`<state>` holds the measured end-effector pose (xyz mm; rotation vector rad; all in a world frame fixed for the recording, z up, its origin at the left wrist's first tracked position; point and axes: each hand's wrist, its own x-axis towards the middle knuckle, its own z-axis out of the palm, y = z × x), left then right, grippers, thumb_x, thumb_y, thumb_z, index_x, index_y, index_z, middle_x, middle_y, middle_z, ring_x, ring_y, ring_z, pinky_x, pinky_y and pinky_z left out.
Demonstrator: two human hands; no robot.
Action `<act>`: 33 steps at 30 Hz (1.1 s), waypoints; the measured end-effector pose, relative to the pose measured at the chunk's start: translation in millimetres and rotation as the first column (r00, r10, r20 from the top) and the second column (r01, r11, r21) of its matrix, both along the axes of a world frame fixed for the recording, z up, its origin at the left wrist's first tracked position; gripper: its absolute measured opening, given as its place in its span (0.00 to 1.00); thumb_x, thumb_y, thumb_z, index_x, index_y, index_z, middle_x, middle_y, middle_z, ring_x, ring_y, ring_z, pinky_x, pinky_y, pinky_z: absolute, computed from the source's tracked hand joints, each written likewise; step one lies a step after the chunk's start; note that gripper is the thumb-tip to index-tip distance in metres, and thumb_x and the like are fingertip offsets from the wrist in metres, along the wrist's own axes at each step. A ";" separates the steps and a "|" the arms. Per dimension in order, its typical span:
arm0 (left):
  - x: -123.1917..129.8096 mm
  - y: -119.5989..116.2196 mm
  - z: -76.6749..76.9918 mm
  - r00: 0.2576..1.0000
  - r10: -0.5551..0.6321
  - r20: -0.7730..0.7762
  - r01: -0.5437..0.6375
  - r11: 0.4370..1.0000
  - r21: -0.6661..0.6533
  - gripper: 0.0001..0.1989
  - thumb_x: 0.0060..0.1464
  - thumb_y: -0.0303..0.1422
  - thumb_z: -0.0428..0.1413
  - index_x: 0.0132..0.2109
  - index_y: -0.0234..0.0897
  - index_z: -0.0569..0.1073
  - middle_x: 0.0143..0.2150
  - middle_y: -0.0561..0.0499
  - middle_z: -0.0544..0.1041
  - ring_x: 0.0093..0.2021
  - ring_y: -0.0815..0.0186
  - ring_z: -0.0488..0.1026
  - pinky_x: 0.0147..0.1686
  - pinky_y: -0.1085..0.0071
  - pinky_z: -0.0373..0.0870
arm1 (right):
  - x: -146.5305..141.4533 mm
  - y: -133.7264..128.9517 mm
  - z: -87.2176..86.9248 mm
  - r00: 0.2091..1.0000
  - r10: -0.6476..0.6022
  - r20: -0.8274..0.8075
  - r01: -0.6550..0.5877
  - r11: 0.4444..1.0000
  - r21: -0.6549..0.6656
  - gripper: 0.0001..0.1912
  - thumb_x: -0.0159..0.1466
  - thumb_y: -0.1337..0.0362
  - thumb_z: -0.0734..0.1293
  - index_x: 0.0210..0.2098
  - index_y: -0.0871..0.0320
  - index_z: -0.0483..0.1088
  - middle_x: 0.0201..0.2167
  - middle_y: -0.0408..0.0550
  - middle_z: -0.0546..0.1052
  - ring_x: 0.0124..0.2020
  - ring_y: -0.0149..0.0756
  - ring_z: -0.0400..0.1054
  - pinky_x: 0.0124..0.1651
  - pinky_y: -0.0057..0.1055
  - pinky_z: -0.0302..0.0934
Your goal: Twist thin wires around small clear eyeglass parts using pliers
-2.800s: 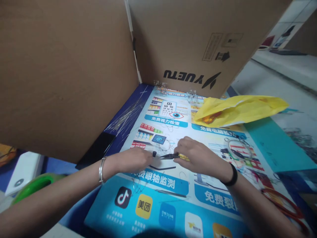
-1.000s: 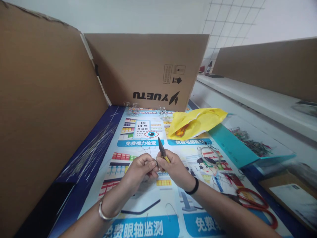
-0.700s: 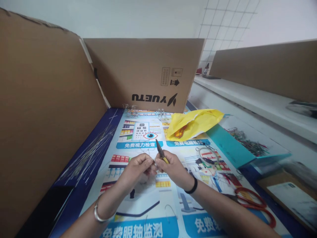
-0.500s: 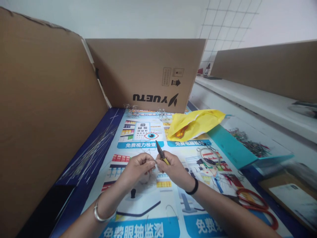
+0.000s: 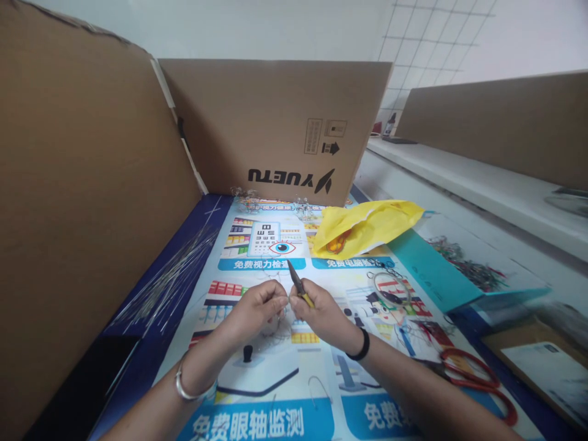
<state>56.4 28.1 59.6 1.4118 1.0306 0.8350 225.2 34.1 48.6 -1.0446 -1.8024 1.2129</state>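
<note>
My left hand (image 5: 263, 306) is closed, thumb and fingers pinched on a thin wire piece (image 5: 281, 323) that hangs below the fingertips and is mostly hidden. Just to its right, my right hand (image 5: 319, 309) is wrapped round the pliers (image 5: 298, 282), which have dark jaws pointing up and away and yellow handles. The fingertips of both hands nearly meet. Beneath them lies a printed poster (image 5: 275, 383), on which a bent wire (image 5: 316, 392) rests near the front.
Long straight wires (image 5: 169, 275) lie at the left. Behind the hands are a yellow bag (image 5: 367, 229) and small wire bundles (image 5: 303, 209). A teal box (image 5: 441, 275) with many wire pieces, red-handled scissors (image 5: 473, 370) and a parcel (image 5: 542, 361) are at the right. Cardboard panels (image 5: 275, 122) stand around.
The camera view has tilted and shifted slightly. Both hands keep nearly the same place and hold, close together.
</note>
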 end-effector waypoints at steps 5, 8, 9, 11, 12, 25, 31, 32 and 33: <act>1.1 -2.4 -0.6 0.998 -0.037 0.042 0.039 0.998 -0.048 0.12 0.53 0.39 0.52 0.30 0.36 0.62 0.21 0.58 0.64 0.20 0.74 0.59 0.22 0.76 0.55 | 2.0 3.0 -2.0 1.000 -0.001 0.016 0.000 0.999 0.041 0.08 0.61 0.60 0.60 0.28 0.56 0.59 0.23 0.38 0.62 0.25 0.26 0.55 0.29 0.25 0.53; 0.2 -1.1 0.4 0.999 -0.013 0.053 0.014 1.000 -0.025 0.11 0.54 0.38 0.52 0.30 0.36 0.63 0.20 0.59 0.63 0.20 0.74 0.59 0.23 0.76 0.56 | 3.3 6.1 -4.5 0.999 0.028 -0.026 -0.027 0.999 0.018 0.11 0.61 0.56 0.61 0.29 0.57 0.60 0.23 0.39 0.63 0.26 0.26 0.56 0.30 0.25 0.54; -0.4 -0.1 1.3 0.998 0.029 0.058 -0.029 1.000 0.002 0.10 0.54 0.38 0.52 0.30 0.36 0.64 0.20 0.58 0.63 0.22 0.74 0.61 0.24 0.76 0.57 | 3.3 6.7 -4.9 0.998 0.039 -0.058 -0.039 0.999 -0.003 0.12 0.61 0.55 0.61 0.30 0.57 0.61 0.23 0.39 0.64 0.26 0.27 0.57 0.30 0.26 0.55; -2.2 2.2 3.8 0.984 0.150 0.097 -0.155 0.986 0.054 0.09 0.54 0.36 0.52 0.29 0.36 0.65 0.25 0.55 0.68 0.27 0.72 0.66 0.28 0.75 0.61 | 2.6 6.8 -4.7 0.990 0.045 -0.135 -0.054 0.996 -0.067 0.15 0.61 0.52 0.60 0.30 0.58 0.62 0.23 0.40 0.66 0.25 0.27 0.59 0.30 0.26 0.56; -3.4 3.4 5.0 0.969 0.211 0.132 -0.220 0.973 0.066 0.09 0.54 0.36 0.52 0.30 0.36 0.65 0.29 0.53 0.71 0.31 0.70 0.68 0.31 0.74 0.63 | 1.9 6.0 -4.2 0.983 0.042 -0.178 -0.062 0.992 -0.110 0.16 0.61 0.50 0.60 0.30 0.59 0.62 0.23 0.41 0.67 0.24 0.27 0.60 0.29 0.27 0.56; -7.1 2.1 13.9 0.815 0.447 0.367 -0.499 0.865 0.053 0.09 0.56 0.38 0.51 0.35 0.37 0.63 0.41 0.49 0.75 0.37 0.66 0.75 0.36 0.69 0.71 | -13.1 -18.6 -7.0 0.876 0.187 -0.444 -0.378 0.839 -0.392 0.21 0.63 0.50 0.56 0.29 0.62 0.65 0.17 0.46 0.71 0.16 0.28 0.65 0.21 0.23 0.54; -5.2 -0.3 12.1 0.842 0.407 0.354 -0.467 0.878 0.100 0.08 0.56 0.37 0.51 0.35 0.36 0.63 0.42 0.47 0.75 0.39 0.65 0.75 0.38 0.67 0.71 | -12.0 -19.1 -1.4 0.833 0.172 -0.526 -0.433 0.793 -0.428 0.20 0.63 0.51 0.57 0.29 0.62 0.64 0.16 0.45 0.71 0.15 0.27 0.65 0.18 0.21 0.51; -5.0 -0.2 11.5 0.844 0.406 0.351 -0.466 0.878 0.107 0.08 0.57 0.37 0.51 0.35 0.36 0.63 0.42 0.47 0.75 0.38 0.65 0.75 0.37 0.67 0.71 | -12.0 -19.0 -1.2 0.829 0.174 -0.532 -0.441 0.789 -0.429 0.19 0.63 0.51 0.57 0.29 0.63 0.64 0.16 0.45 0.71 0.15 0.27 0.64 0.17 0.21 0.51; -4.8 -0.1 10.9 0.845 0.404 0.350 -0.467 0.877 0.115 0.08 0.57 0.37 0.51 0.36 0.36 0.63 0.42 0.47 0.75 0.38 0.65 0.75 0.37 0.67 0.71 | -11.9 -18.8 -1.3 0.825 0.171 -0.539 -0.445 0.784 -0.432 0.19 0.63 0.51 0.57 0.29 0.63 0.64 0.16 0.44 0.70 0.15 0.27 0.64 0.17 0.20 0.51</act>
